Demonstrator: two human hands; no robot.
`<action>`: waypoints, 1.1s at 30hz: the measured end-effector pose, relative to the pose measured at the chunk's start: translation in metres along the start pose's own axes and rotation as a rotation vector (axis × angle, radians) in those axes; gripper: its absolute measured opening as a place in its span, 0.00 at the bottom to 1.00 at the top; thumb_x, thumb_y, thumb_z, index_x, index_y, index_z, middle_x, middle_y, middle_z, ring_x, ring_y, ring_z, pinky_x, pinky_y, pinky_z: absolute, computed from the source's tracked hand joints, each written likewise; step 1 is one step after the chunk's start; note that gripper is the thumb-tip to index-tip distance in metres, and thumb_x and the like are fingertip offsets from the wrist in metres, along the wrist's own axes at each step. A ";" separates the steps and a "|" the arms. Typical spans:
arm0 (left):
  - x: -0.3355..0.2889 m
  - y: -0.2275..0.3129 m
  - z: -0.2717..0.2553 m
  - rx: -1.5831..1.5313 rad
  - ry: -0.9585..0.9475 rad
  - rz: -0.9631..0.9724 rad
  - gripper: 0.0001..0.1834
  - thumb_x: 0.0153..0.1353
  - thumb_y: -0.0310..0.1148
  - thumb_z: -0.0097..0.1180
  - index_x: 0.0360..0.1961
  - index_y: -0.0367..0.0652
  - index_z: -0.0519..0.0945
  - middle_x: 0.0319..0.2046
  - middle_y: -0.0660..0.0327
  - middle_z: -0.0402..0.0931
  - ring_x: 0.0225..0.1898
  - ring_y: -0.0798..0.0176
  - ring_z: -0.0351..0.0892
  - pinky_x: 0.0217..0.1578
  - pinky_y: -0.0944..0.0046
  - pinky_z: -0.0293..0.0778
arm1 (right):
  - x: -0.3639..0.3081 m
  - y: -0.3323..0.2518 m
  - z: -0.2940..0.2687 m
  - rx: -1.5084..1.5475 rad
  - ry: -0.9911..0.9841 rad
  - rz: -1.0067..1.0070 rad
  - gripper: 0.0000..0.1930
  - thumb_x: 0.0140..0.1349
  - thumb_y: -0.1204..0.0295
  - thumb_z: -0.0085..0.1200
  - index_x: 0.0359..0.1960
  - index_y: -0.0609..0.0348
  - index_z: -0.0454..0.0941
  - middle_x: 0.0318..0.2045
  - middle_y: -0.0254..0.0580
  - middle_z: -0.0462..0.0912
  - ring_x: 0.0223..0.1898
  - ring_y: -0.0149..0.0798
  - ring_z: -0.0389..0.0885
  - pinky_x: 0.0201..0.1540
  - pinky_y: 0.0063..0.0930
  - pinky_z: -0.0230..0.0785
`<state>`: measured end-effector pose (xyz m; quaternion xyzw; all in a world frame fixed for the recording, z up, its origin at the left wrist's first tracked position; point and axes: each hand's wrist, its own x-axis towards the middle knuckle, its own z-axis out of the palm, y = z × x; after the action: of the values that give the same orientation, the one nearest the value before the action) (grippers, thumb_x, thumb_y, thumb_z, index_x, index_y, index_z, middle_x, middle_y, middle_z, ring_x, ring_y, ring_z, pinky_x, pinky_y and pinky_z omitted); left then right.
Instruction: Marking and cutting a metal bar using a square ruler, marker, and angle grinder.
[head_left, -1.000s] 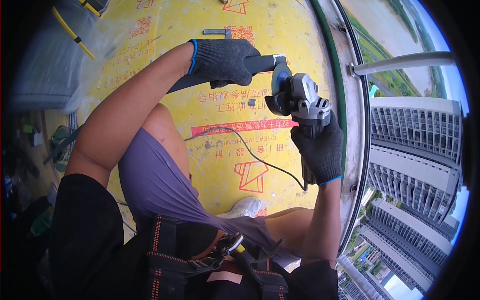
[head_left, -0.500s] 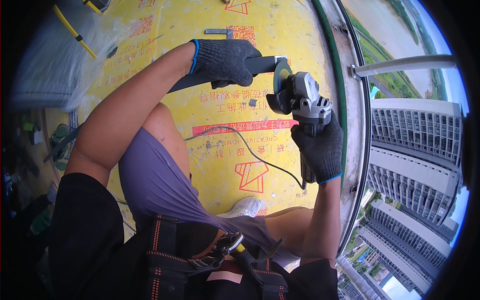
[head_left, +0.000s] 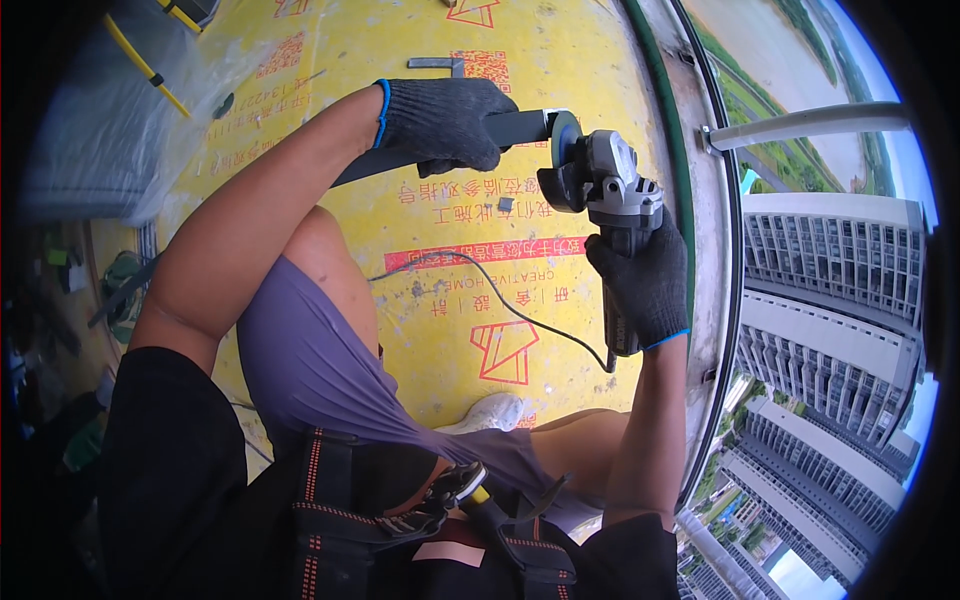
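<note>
My left hand (head_left: 447, 122), in a dark knit glove with a blue cuff, is closed round a long dark grey metal bar (head_left: 518, 129). The bar runs back under my left forearm, and its cut end points right. In my right hand (head_left: 643, 283), gloved alike, is an angle grinder (head_left: 622, 190) with a silver head and dark body. Its disc (head_left: 566, 139) stands at the bar's end; whether the two touch I cannot tell. A black guard (head_left: 563, 188) sits below the disc. From the grinder's lower end a dark cord (head_left: 520, 315) trails left.
Printed yellow sheeting (head_left: 400, 330) covers the floor. A grey angled offcut (head_left: 437, 63) and a small grey piece (head_left: 506, 205) lie on it. To the right runs a window sill (head_left: 708, 300) with a pale rail (head_left: 815, 127), high above buildings. Clear plastic wrap (head_left: 100, 130) is at the left.
The grinder and my right hand have shifted slightly right, and the disc stands nearer the bar's very end. My left hand and the bar have moved a little left.
</note>
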<state>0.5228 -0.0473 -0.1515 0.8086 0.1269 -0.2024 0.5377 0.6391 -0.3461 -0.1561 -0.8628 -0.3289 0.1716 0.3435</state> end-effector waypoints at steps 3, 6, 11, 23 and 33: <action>-0.001 -0.002 0.000 -0.027 0.004 0.013 0.18 0.55 0.29 0.64 0.46 0.32 0.79 0.24 0.57 0.76 0.15 0.63 0.76 0.17 0.60 0.73 | -0.004 0.005 -0.001 0.038 -0.005 0.017 0.25 0.54 0.68 0.73 0.52 0.63 0.81 0.39 0.53 0.91 0.39 0.51 0.92 0.46 0.41 0.82; 0.000 -0.003 0.000 -0.023 0.011 0.020 0.18 0.55 0.29 0.64 0.46 0.31 0.78 0.24 0.57 0.76 0.15 0.63 0.76 0.18 0.60 0.74 | -0.010 0.007 0.001 0.056 0.002 0.021 0.25 0.54 0.68 0.73 0.53 0.63 0.81 0.39 0.52 0.91 0.39 0.49 0.92 0.46 0.40 0.82; 0.001 -0.003 0.000 -0.006 -0.006 0.029 0.18 0.55 0.29 0.64 0.45 0.32 0.78 0.23 0.57 0.75 0.15 0.63 0.76 0.18 0.61 0.74 | -0.015 0.003 0.002 0.102 0.015 0.008 0.25 0.54 0.68 0.72 0.53 0.63 0.80 0.38 0.53 0.91 0.39 0.51 0.92 0.46 0.41 0.82; -0.001 -0.011 -0.001 -0.040 0.005 -0.005 0.19 0.54 0.33 0.64 0.44 0.33 0.78 0.26 0.58 0.75 0.17 0.64 0.76 0.20 0.61 0.75 | -0.001 0.015 0.001 0.066 0.047 0.142 0.26 0.53 0.68 0.74 0.53 0.64 0.82 0.39 0.51 0.91 0.39 0.45 0.92 0.46 0.42 0.82; 0.002 -0.017 0.001 -0.077 0.013 0.015 0.17 0.59 0.31 0.65 0.46 0.32 0.79 0.27 0.58 0.75 0.17 0.65 0.74 0.19 0.62 0.72 | -0.014 0.018 -0.014 0.084 -0.078 0.136 0.23 0.55 0.74 0.73 0.53 0.62 0.82 0.40 0.42 0.89 0.40 0.35 0.87 0.46 0.35 0.80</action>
<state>0.5175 -0.0417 -0.1667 0.7894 0.1320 -0.1880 0.5692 0.6443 -0.3725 -0.1584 -0.8606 -0.2750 0.2415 0.3541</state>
